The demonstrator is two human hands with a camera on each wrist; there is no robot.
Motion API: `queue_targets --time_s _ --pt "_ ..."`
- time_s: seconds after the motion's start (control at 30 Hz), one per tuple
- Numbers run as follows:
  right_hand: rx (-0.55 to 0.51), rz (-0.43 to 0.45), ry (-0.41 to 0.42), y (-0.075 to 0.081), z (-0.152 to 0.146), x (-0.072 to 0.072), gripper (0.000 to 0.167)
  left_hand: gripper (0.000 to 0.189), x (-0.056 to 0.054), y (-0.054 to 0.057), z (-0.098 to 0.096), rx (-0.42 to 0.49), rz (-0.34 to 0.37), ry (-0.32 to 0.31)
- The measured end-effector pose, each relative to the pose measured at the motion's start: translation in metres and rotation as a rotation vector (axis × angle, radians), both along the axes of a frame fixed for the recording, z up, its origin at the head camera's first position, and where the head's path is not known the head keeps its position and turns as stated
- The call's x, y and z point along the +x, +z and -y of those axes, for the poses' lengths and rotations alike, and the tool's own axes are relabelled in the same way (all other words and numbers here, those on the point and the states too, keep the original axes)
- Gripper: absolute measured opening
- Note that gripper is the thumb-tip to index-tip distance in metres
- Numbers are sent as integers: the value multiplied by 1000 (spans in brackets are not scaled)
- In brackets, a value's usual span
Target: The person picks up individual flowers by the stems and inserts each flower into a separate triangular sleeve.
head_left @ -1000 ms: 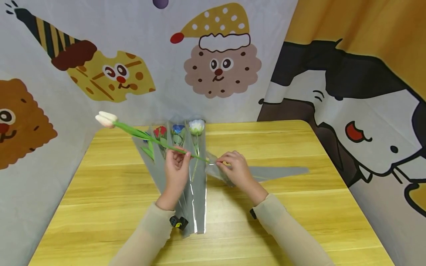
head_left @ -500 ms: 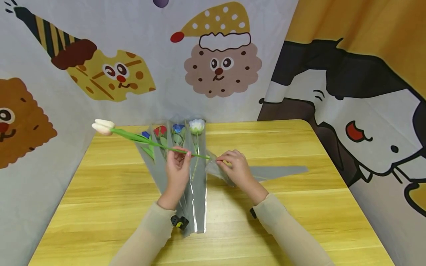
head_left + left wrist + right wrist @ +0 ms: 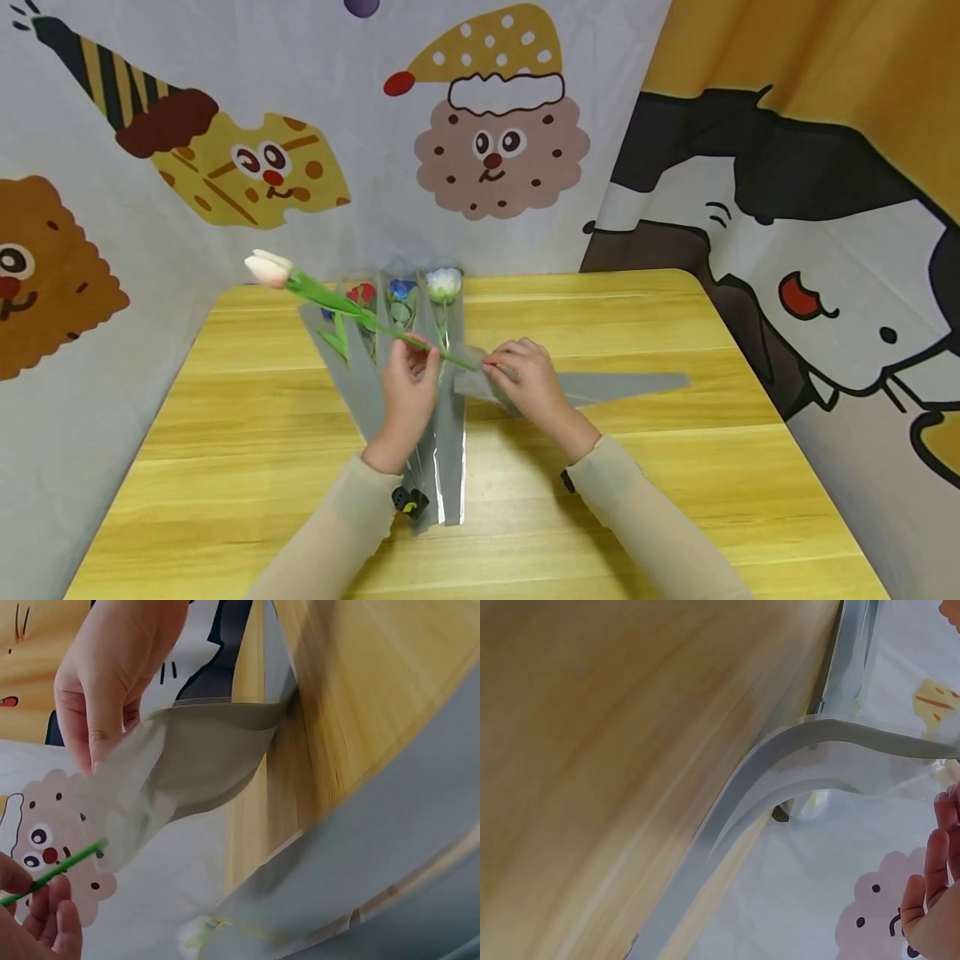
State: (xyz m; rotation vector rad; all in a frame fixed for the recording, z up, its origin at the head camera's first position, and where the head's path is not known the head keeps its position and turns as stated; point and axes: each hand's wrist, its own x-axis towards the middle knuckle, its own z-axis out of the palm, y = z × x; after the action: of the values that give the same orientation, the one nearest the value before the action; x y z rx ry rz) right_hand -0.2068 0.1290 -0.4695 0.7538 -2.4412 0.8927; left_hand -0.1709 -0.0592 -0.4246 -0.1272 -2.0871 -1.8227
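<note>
A pale pink-white tulip (image 3: pixel 270 269) with a green stem slants across the head view. My left hand (image 3: pixel 408 392) pinches its stem low down, the blossom pointing up and left. My right hand (image 3: pixel 525 375) pinches the mouth edge of a long grey-and-clear flower sleeve (image 3: pixel 626 387) that tapers off to the right over the table. In the left wrist view the sleeve (image 3: pixel 210 750) bulges apart, and the stem tip (image 3: pixel 97 846) is at its mouth; whether it is inside cannot be told. The right wrist view shows the sleeve's mouth lifted beside my right fingers (image 3: pixel 936 855).
Several sleeved flowers lie side by side beneath my left arm: a red rose (image 3: pixel 362 294), a blue flower (image 3: pixel 402 290) and a white one (image 3: pixel 444 286) among them. The wooden table (image 3: pixel 225 467) meets a cartoon-printed curtain (image 3: pixel 300 242) at its back edge.
The tulip's blossom first dipped left, then swung up and right. My left hand has shifted slightly right, bringing the stem end closer to the sleeve's mouth. My right hand has barely moved.
</note>
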Motion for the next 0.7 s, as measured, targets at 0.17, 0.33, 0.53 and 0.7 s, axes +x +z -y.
queue_targets --time_s 0.17,0.33,0.53,0.7 --pt "-15 -51 -5 -1 0 -1 8 16 1 0 -1 -61 -13 27" --pt "-6 -57 -3 -2 0 -2 10 22 -1 -3 -5 26 30 -33" --pt "-13 -69 8 -2 5 -2 10 23 1 -7 -11 33 71 -53" --pt "-20 -75 7 -3 8 -2 9 21 2 -9 -15 7 56 -44"
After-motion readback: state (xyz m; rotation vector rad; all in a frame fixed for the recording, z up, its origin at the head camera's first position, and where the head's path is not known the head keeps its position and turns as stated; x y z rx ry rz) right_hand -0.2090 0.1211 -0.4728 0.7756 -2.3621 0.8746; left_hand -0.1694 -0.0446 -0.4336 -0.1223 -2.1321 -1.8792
